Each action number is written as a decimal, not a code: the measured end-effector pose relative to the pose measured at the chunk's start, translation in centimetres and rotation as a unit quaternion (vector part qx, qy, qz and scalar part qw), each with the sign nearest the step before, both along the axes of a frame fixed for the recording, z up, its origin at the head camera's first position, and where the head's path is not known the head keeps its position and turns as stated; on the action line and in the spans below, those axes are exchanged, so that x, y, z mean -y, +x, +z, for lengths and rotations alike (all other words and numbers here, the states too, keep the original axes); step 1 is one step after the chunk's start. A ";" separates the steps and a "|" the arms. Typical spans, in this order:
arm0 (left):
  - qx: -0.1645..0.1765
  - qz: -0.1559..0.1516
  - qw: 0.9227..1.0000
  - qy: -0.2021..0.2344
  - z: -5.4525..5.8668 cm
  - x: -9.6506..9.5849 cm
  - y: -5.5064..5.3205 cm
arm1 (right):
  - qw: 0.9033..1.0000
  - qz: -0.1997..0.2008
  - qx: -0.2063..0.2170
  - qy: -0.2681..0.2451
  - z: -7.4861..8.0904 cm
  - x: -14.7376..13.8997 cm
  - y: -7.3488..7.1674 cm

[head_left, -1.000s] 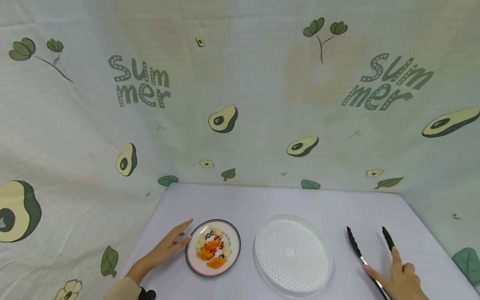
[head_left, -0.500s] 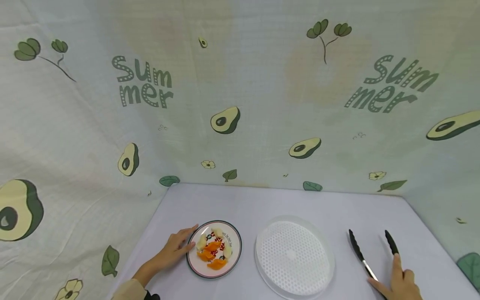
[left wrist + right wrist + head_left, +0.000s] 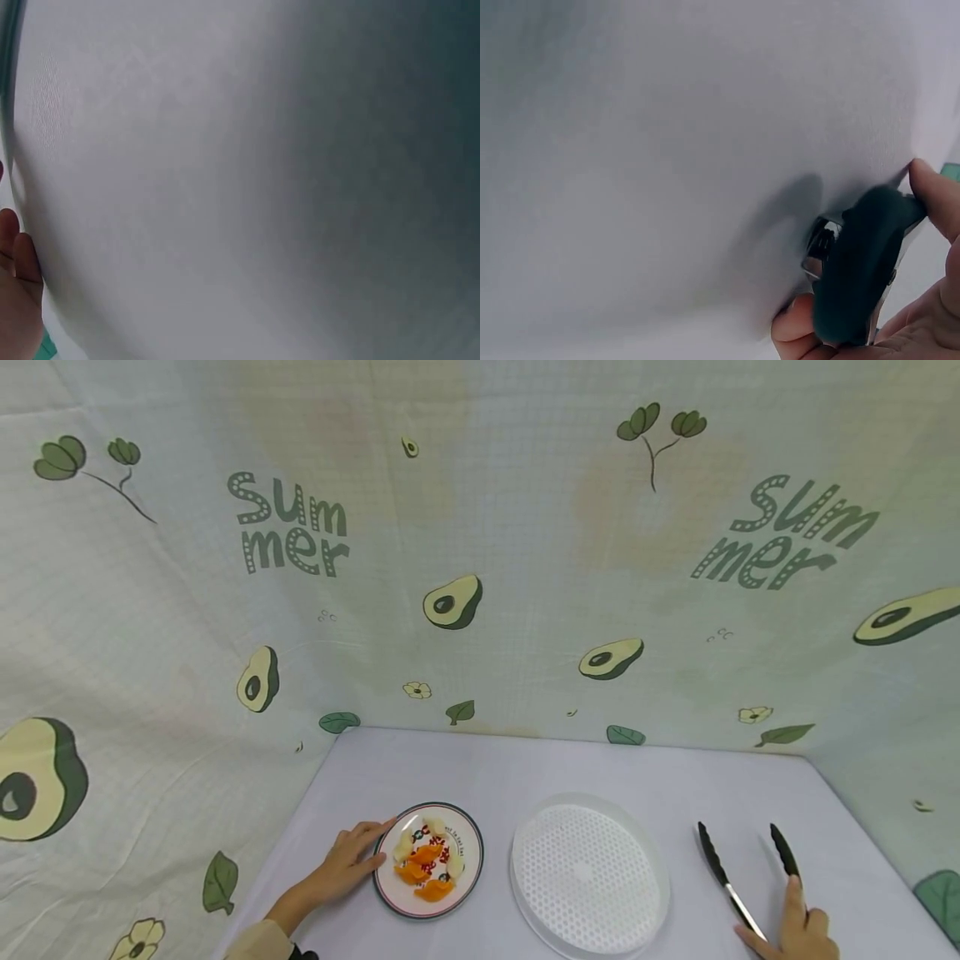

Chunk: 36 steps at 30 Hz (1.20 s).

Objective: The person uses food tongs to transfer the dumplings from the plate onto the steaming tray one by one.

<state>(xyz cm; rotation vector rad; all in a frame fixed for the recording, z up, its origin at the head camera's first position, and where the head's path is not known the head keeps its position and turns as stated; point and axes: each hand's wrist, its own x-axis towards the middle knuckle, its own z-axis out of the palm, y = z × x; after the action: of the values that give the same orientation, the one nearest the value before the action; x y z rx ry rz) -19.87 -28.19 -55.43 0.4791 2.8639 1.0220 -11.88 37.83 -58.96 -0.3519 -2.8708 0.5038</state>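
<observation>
My left hand (image 3: 348,864) rests at the left rim of a round white plate (image 3: 470,878) with a dark-edged, red-lined rim. Its index fingertip and thumb touch that rim, spread apart. On the plate lie several orange pieces (image 3: 433,889) and pale pieces (image 3: 454,865), perhaps dumplings. At the lower right, my right hand (image 3: 802,935) holds tongs (image 3: 738,906) with black tips, index finger along one arm and thumb at the other. The tong arms stand wide apart with nothing between the tips. In the right wrist view, fingers wrap the dark handle end (image 3: 859,262).
A round white perforated tray (image 3: 588,877) with a raised rim sits between the plate and the tongs on the white table (image 3: 525,768). A cloth (image 3: 525,527) printed with avocados and leaves hangs behind and at both sides.
My left hand has come down and right to the plate's rim, where its index finger and thumb now touch. The right hand with the tongs has sunk slightly lower in the view.
</observation>
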 end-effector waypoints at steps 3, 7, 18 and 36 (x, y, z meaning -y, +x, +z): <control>0.004 0.000 1.000 0.001 0.1 -0.1 0.0 | 0.999 0.007 -0.032 0.003 -0.3 0.1 0.2; 0.019 0.003 1.000 -0.004 0.2 -0.2 0.0 | 0.999 0.006 -0.047 -0.005 -0.5 0.1 0.3; 0.056 0.003 0.998 -0.033 0.1 -0.3 0.1 | 0.992 0.038 -0.121 -0.011 -0.8 -0.4 0.2; 0.072 0.010 0.997 -0.027 -0.1 -0.4 -0.1 | 0.992 0.113 -0.049 0.000 6.6 0.1 -0.4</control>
<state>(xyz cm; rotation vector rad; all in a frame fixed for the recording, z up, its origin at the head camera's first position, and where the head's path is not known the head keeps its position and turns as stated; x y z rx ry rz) -19.98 -27.79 -55.50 0.3573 2.7655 0.9374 -12.26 37.69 -52.38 -0.0010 -2.8292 0.5436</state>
